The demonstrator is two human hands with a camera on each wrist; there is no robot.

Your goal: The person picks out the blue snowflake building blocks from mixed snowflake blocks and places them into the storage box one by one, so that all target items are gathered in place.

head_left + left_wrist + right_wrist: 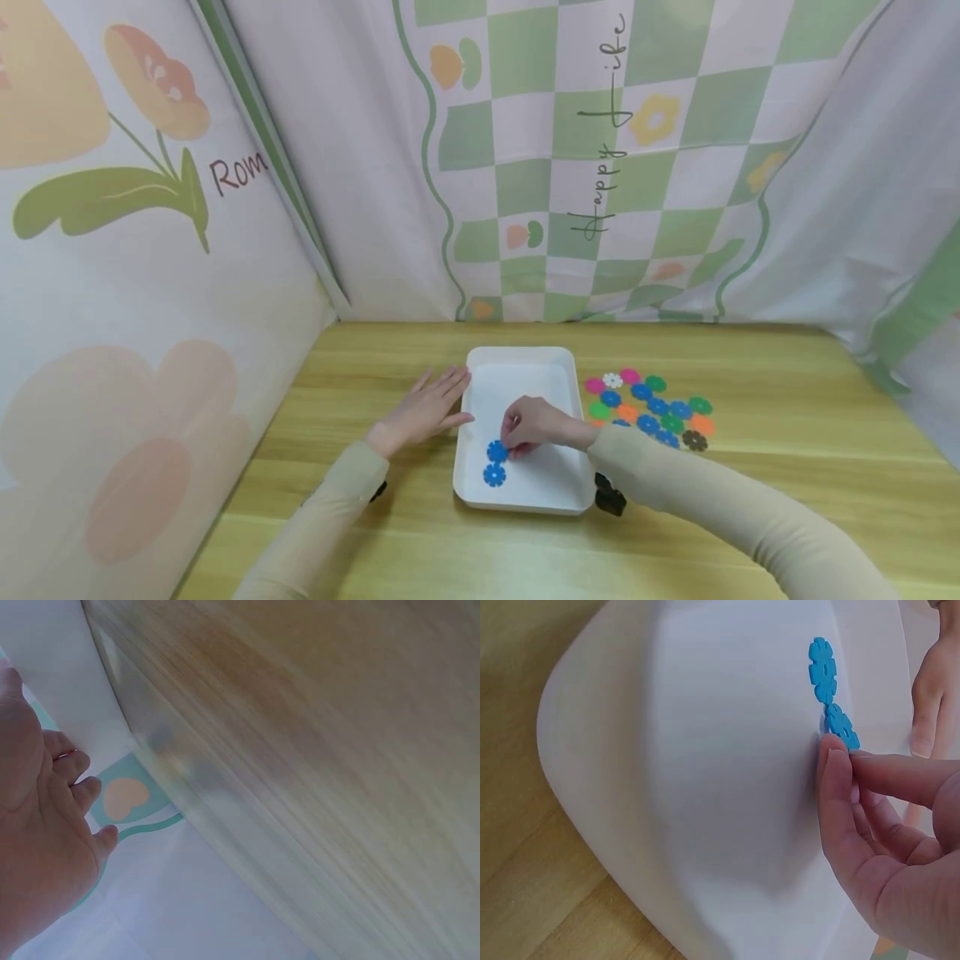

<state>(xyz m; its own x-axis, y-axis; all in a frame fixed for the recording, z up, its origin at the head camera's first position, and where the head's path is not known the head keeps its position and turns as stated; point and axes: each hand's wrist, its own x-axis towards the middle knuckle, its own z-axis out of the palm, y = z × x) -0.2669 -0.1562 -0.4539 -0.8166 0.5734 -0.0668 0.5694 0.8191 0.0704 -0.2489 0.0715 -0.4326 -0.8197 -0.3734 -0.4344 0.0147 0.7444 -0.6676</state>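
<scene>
My right hand (538,423) reaches over the white tray (525,493). Its thumb and fingertips pinch the edge of a blue snowflake disc (841,726). Another blue snowflake disc (494,475) lies in the tray on the side nearer me, edge to edge with the pinched one. In the right wrist view the fingertips hide part of the pinched disc. My left hand (429,410) is at the tray's left rim, fingers extended, fingertips right at the edge. The left wrist view shows that hand (49,802) from the palm side, with nothing in it.
To the right of the tray, several loose snowflake discs lie spread on the wooden table (360,358), among them a brown disc (694,440), a white disc (612,380) and a pink disc (629,376). A patterned curtain (525,183) hangs behind the table.
</scene>
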